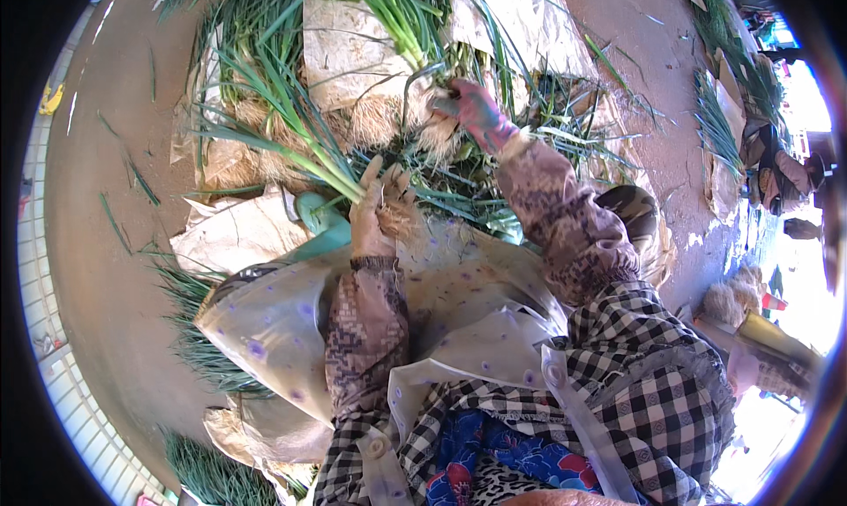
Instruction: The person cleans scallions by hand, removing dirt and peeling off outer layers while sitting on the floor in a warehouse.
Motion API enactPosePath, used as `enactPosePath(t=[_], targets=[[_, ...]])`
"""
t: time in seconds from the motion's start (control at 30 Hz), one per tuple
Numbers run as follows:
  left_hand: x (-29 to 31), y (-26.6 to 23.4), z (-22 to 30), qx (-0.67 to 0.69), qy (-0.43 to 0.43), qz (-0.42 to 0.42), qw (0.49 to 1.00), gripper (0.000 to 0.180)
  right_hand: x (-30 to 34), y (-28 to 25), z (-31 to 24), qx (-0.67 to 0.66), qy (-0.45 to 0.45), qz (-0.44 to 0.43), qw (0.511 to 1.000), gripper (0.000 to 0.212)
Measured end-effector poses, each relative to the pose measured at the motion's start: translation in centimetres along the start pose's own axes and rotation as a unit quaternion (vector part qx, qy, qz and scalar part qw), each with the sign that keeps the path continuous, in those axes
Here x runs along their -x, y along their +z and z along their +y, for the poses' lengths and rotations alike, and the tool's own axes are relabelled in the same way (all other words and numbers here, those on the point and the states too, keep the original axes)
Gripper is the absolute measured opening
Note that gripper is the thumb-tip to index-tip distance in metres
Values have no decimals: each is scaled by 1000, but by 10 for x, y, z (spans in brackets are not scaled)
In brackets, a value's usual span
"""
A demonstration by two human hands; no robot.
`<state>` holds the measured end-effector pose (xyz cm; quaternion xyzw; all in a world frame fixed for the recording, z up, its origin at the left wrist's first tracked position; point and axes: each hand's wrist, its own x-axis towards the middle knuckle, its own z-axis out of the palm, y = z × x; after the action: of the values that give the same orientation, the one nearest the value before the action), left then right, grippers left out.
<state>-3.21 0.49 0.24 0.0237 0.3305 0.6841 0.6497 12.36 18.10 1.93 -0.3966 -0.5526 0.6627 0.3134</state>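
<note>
My left hand (371, 213) is closed round the lower stalks of several green onions (325, 160) in front of my apron. Their leaves slant up and to the left, and the tan roots (399, 219) hang out beside my fingers. Farther off and to the right, my right hand (481, 118), in a pink and grey glove, has its fingers closed at the root end of other green onions (397, 31). Those stalks point away from me, with a shaggy root clump (438, 135) below. How many stalks it grips is hidden.
Piles of green onions (256, 56) lie on tan sheets (348, 43) ahead. Loose leaf scraps (468, 184) litter the space before my knees. A clear spotted apron (273, 329) covers my lap. More bundles (719, 122) and another person (790, 175) are at the right.
</note>
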Motion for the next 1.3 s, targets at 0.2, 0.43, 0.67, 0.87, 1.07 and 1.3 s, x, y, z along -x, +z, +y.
enactPosePath(t=[0.2,0.43,0.67,0.87,1.07,1.3], targets=[[-4,2,-15,-122,-74,-7,990,31,71,47,18,342,-179,-134,913,11],[23,-13,-6,-105,-33,77,991,25,26,62,42,-134,156,-12,978,44],[17,5,-29,-92,25,73,993,22,-23,67,57,314,-168,104,929,29],[14,9,-24,-70,30,51,996,22,38,57,78,179,-167,-8,970,17],[18,-12,-27,-105,13,84,991,20,89,35,36,181,-187,-204,944,12],[-3,-80,-18,-41,13,-72,996,24,125,23,-54,66,-90,-241,964,34]])
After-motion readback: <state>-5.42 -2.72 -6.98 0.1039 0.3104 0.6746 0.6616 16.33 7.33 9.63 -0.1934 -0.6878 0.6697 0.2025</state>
